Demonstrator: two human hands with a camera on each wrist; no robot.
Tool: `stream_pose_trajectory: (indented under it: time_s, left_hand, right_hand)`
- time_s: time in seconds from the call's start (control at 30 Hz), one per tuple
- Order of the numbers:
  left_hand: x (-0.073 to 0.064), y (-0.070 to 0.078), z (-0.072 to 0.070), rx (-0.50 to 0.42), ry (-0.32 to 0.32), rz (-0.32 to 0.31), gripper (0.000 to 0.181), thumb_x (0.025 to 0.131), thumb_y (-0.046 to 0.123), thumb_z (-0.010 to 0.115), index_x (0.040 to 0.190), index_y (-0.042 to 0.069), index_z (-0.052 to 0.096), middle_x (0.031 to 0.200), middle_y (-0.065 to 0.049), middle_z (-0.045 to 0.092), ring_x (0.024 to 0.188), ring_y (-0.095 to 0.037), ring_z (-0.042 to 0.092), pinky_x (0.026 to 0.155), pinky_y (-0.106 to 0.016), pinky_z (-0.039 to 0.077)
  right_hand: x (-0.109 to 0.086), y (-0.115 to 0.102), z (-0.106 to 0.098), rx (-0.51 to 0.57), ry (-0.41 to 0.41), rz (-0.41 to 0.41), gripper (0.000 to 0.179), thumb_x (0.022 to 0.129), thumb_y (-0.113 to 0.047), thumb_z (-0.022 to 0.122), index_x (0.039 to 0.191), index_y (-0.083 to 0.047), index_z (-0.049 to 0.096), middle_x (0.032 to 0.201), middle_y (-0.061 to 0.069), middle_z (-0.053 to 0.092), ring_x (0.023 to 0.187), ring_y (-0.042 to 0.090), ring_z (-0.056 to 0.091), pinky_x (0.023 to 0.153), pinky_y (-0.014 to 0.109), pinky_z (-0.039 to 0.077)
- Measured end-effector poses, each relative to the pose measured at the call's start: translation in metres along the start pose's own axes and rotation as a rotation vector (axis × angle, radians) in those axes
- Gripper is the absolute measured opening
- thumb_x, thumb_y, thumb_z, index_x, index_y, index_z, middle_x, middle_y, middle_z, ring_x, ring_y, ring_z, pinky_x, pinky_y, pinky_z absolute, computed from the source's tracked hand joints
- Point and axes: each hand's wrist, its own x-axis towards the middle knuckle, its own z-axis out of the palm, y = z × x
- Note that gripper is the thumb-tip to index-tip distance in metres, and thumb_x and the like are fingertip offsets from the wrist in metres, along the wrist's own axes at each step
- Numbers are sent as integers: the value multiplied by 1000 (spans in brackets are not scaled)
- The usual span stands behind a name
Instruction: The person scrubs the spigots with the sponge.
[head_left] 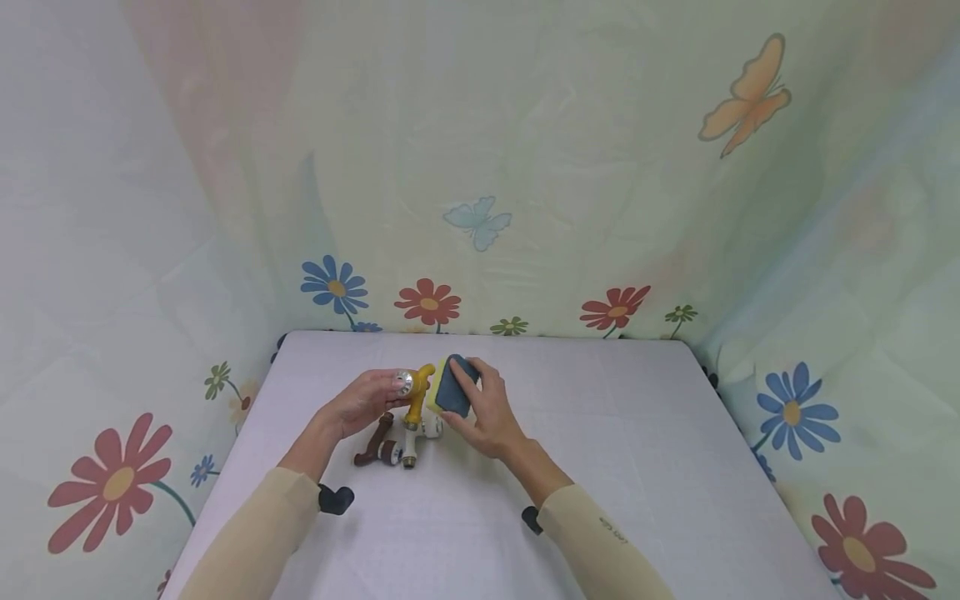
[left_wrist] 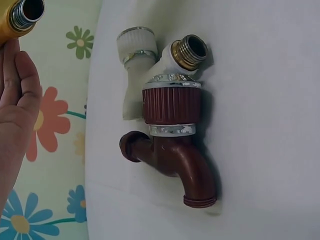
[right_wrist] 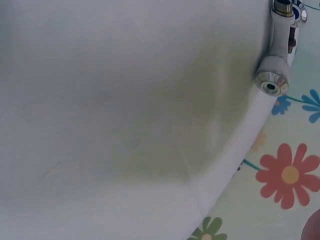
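Note:
My left hand [head_left: 358, 404] grips a yellow plastic tap [head_left: 417, 405] by its silver-capped knob, above the table. In the left wrist view, the tap's threaded metal end [left_wrist: 24, 16] shows beside the fingers [left_wrist: 11, 75]. A sponge [head_left: 454, 390] with a dark blue scouring face and yellow foam is in my right hand [head_left: 491, 421]. Its yellow side faces the yellow tap; whether they touch I cannot tell. On the table below lie a maroon tap [left_wrist: 172, 150] and a white tap [left_wrist: 135, 82], close together.
The white-covered table [head_left: 600, 467] carries the two lying taps near its left middle. Around it hang curtains [head_left: 570, 167] printed with flowers and butterflies, close to the table's back and side edges.

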Motion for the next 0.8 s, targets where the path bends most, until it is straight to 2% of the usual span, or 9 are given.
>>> stream_pose_trajectory:
  time_s: [0.1,0.27,0.5,0.63,0.8]
  left_hand:
    - [2,0,1,-7,7,18,40,107,21,52,140,0,61,132,-3,69,125,-20,65,127,-57,25]
    - [2,-1,2,-30,-12,9,51,107,23,49,155,5,45,143,-4,62,126,-21,66,127,-60,23]
    - [-3,3,3,-4,-13,-9,51,108,19,49,156,4,44,141,-3,64,124,-19,67,126,-56,28]
    - [-6,5,3,17,-15,8,50,107,18,53,155,6,46,142,-3,62,125,-18,66,125,-57,28]
    - [-5,6,3,41,8,43,50,105,16,57,154,6,48,144,-5,58,126,-19,63,121,-48,39]
  right_hand:
    - [1,-7,1,-14,5,-81,83,96,-54,61,167,-31,23,164,15,28,146,33,34,113,58,44]
    - [4,-16,1,-36,26,-165,82,97,-55,62,166,-27,27,163,16,30,146,33,36,114,56,45]
    - [9,-20,0,-108,68,-234,80,93,-51,68,162,-26,37,158,21,38,142,33,39,112,55,43]
    - [11,-22,-2,-128,74,-241,81,91,-51,70,162,-27,39,158,20,38,141,32,38,112,54,43]
    - [10,-24,-2,-122,52,-203,83,90,-51,72,162,-29,37,159,18,36,142,32,38,112,54,44]
